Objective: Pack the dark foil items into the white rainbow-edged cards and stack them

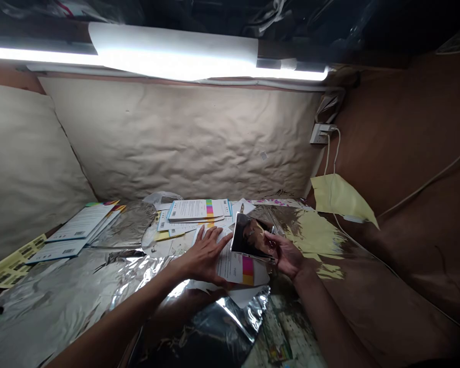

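My right hand (pixel 287 254) pinches the right edge of a dark, glossy flat packet (pixel 247 236) that reflects like foil or film. The packet is tilted up above a printed card (pixel 230 268) with magenta and orange blocks on it. Over the left part of that card, my left hand (pixel 205 258) is spread with its fingers apart. Its fingertips come close to the packet's left edge; whether they touch it I cannot tell. White paper shows from under the card, and a crumpled shiny foil sheet (pixel 237 319) lies in front of both hands.
Behind the hands is a stack of printed cards (pixel 189 209). More printed cards (pixel 76 227) lie at the left, beside a yellow sheet with dark rectangles (pixel 15 260). At the right, cords run from a wall socket (pixel 321 134) past a yellow paper (pixel 341 199). A tube light (pixel 176 56) hangs overhead.
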Demonstrator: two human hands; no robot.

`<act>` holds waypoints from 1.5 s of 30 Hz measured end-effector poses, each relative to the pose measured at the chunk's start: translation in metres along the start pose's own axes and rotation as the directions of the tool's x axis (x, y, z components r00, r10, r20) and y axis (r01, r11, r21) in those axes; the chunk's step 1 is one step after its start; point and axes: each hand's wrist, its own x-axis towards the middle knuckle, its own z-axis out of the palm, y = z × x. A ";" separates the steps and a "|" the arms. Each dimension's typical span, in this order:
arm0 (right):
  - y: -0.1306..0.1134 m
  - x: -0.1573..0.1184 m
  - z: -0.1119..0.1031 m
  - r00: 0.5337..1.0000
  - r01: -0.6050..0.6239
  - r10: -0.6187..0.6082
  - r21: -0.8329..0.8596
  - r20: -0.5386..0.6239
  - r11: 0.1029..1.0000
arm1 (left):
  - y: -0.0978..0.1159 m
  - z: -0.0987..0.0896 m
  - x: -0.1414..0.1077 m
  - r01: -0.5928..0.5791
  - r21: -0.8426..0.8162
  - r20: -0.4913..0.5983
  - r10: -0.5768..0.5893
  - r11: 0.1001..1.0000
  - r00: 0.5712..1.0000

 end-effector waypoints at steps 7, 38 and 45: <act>0.005 -0.014 0.014 0.996 -0.039 0.041 -0.029 0.084 0.999 | 0.003 0.003 -0.001 0.005 -0.048 -0.001 -0.005 0.999 1.000; 0.013 -0.006 0.016 0.955 0.274 -0.295 -0.286 -0.031 0.918 | -0.019 -0.022 0.003 0.134 0.159 -0.282 -0.085 0.978 0.956; 0.016 -0.013 0.021 0.972 0.192 -0.137 -0.305 0.191 0.933 | -0.007 -0.023 0.004 0.018 0.209 -0.263 0.038 0.978 0.964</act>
